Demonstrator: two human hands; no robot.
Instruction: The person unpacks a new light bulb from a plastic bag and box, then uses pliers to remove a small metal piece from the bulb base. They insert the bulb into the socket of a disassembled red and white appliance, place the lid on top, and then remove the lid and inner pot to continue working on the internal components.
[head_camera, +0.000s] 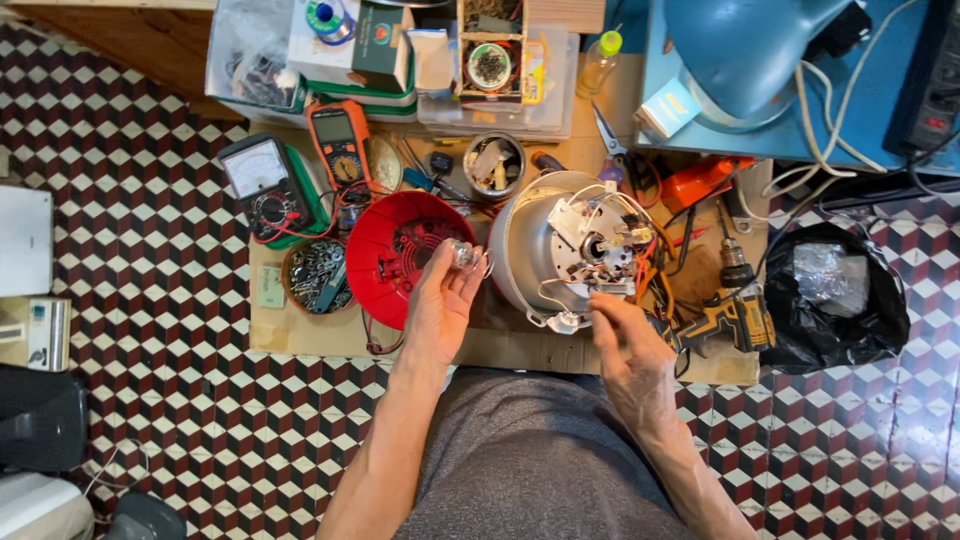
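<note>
Small metal part (463, 254) sits pinched in the left hand's (440, 305) fingertips, left of the upturned appliance base (585, 250); right hand (625, 350) hangs loosely open near its wiring. Grip firmly, steadily.

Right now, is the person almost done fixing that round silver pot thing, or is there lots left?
Looks midway. Done: the red base cover is off and set aside, so the silver cooker's wiring lies bare. In hand: the left hand holds up a small shiny part, and the right hand hovers by the wires. Left: the wires hang loose and the cover is not back on.
</note>
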